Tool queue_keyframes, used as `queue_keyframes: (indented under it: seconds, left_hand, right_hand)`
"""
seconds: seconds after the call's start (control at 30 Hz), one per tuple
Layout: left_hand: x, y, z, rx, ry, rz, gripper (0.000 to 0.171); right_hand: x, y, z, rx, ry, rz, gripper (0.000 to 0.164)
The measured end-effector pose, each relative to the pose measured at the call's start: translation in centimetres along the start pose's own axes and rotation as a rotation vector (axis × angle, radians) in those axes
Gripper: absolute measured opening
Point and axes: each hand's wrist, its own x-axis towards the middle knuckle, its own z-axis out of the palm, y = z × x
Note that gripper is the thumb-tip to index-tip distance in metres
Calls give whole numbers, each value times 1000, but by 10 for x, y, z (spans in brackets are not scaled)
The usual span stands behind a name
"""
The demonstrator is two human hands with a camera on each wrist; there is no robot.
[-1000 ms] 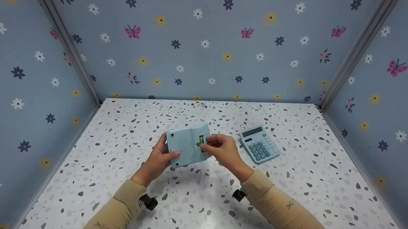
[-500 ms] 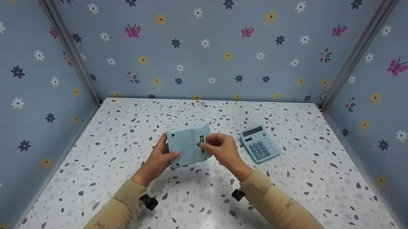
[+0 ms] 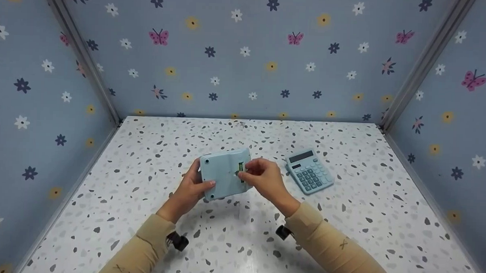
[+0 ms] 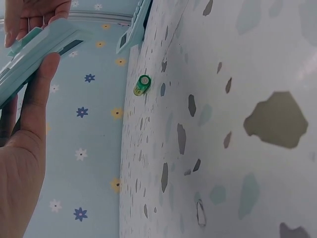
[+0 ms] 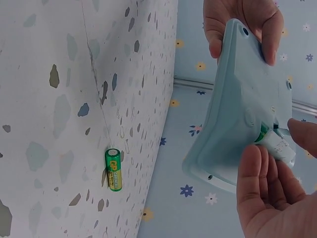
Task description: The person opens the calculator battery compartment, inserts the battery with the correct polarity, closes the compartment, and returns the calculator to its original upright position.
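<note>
A: How far along is it?
B: About halfway, I guess. The battery slot [image 5: 276, 127] is uncovered, at the 3 o'clock side of the held calculator [image 3: 222, 174] in the head view, and what looks like a green battery [image 3: 241, 167] sits inside. The little lid [image 5: 281, 149] is tipped, not flat in place, so that part is not done. I can't tell if it is going on or off

A: Anything else out?
B: Yes, a loose battery [image 5: 114, 169] lies on the table [image 5: 44, 124], at 8 o'clock from the held calculator in the right wrist view

A: What are the fingers doing?
B: The right hand [image 3: 267, 180] pinches the little lid, fingers close together. The left hand [image 3: 188, 189] grips the 9 o'clock end, thumb on the back, other fingers mostly hidden

A: How does the held calculator look?
B: Pale blue and smooth, with dark round dots near its corners. It is up off the table, tilted, back showing. Another calculator [image 3: 309, 172] lies face up at 3 o'clock from it
</note>
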Motion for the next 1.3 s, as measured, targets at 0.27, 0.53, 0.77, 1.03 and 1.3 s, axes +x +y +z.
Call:
queue_keyframes:
  seconds: [0.27, 0.53, 0.77, 1.03, 1.3]
  left_hand:
    - [0, -1, 0, 9, -24, 8, 88]
    - [0, -1, 1, 57, -58, 42, 84]
    - [1, 0, 2, 37, -45, 21, 85]
    - [1, 0, 1, 36, -43, 19, 86]
    - [1, -1, -1, 32, -56, 27, 86]
  right_hand:
    - [2, 3, 1, -14, 3, -34, 23]
    - [3, 5, 1, -28, 2, -61, 23]
    - [4, 4, 0, -16, -13, -37, 19]
    - [3, 4, -2, 11, -10, -5, 10]
    - [5, 5, -3, -65, 46, 34, 36]
